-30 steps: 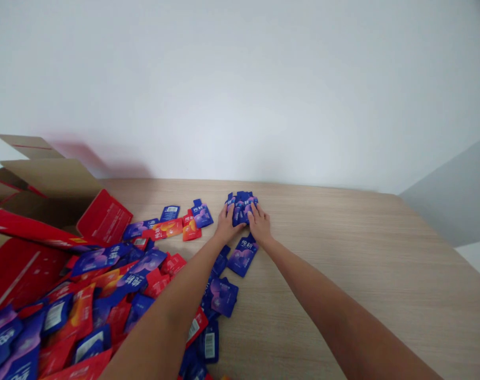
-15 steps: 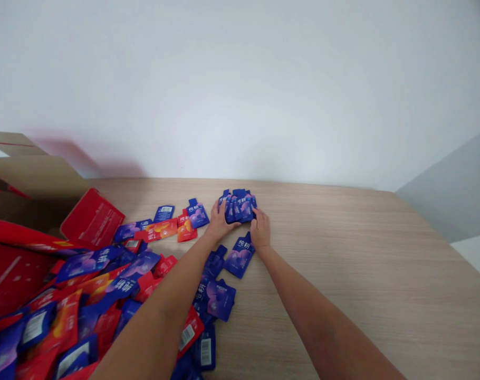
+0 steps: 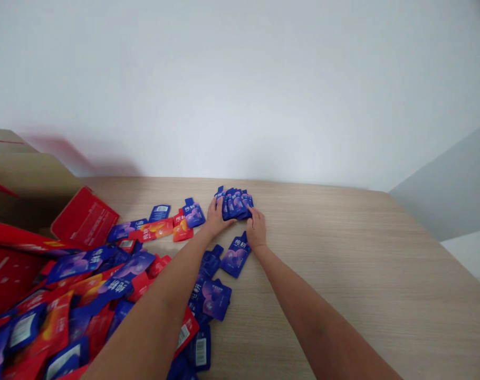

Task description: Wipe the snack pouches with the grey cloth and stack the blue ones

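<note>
Several flat blue pouches [image 3: 234,203], printed with white characters and purple fruit, overlap in a fanned row on the table near the wall. My left hand [image 3: 216,217] grips the row's left side, its thumb stretched along the lower edge and its fingertips on the pouches. On the opposite side, my right hand [image 3: 256,227] has its bent fingers pressed against the row's lower right corner. Just below, between my wrists, lies a single blue pouch [image 3: 236,256] with its neck close to my right hand.
A heap of red and blue pouches [image 3: 82,301] spreads across the left, beside an opened red cardboard box [image 3: 85,216]. A few pouches [image 3: 156,229] lie left of my left hand. The wooden table [image 3: 343,264] extends right, and a white wall [image 3: 240,105] rises behind.
The pouches in the row have shifted between my hands and now overlap more evenly. Both hands stay at its sides. The whole view has shifted slightly.
</note>
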{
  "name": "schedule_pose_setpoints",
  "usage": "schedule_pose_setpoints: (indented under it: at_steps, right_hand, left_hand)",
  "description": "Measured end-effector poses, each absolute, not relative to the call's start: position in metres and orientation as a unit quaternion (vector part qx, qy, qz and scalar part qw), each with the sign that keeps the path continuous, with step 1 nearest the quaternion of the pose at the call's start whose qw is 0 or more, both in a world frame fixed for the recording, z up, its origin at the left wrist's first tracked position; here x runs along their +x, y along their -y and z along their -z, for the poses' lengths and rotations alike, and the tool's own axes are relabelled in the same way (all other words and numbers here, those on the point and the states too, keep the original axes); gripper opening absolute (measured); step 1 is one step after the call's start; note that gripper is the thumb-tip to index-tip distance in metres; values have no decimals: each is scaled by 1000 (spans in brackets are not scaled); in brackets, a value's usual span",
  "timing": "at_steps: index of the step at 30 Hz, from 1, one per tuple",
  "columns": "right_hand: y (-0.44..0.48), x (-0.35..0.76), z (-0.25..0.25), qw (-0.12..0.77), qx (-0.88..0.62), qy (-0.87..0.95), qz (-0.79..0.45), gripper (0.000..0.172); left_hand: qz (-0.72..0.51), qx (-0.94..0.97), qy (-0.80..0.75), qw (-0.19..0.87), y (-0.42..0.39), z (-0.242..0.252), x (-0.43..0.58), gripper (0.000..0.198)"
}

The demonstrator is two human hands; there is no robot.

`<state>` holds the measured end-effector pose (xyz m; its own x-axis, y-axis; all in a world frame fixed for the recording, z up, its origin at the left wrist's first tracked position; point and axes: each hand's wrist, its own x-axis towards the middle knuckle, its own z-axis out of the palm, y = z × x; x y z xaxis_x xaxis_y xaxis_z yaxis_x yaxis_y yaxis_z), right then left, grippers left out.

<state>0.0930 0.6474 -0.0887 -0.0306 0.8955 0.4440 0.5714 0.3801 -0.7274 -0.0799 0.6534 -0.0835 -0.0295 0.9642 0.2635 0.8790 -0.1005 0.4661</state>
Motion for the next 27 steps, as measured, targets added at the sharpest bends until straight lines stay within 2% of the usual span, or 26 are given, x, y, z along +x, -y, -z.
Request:
schedule_pose_setpoints:
  at_steps: [5,12,18,21,24,27]
  right_hand:
    - [-647,93,88,460,-527,692,-177,39]
    - [-647,93,88,464,-531,688,-171,36]
    - [-647,93,92,474,-551,665,-173,39]
    - [-648,92,94,477,-555,659,-174,39]
    - [-648,92,96,476,-559,658,-168,38]
    - [-649,92,98,470,-560,663,-161,38]
  left_hand:
    - [-241,693,-676,60,-649,81,-83,98]
    - [-235,689,-681,84,-646,78,-84,98]
    - [-235,692,-681,46,-635,60,-89,65]
    - [-198,633,-748,-1,-632,46,-109,58]
    - [-128,497,-858,11,-633,35,-141,73]
    - [-48,433,-895,96,-635,30,-169,99]
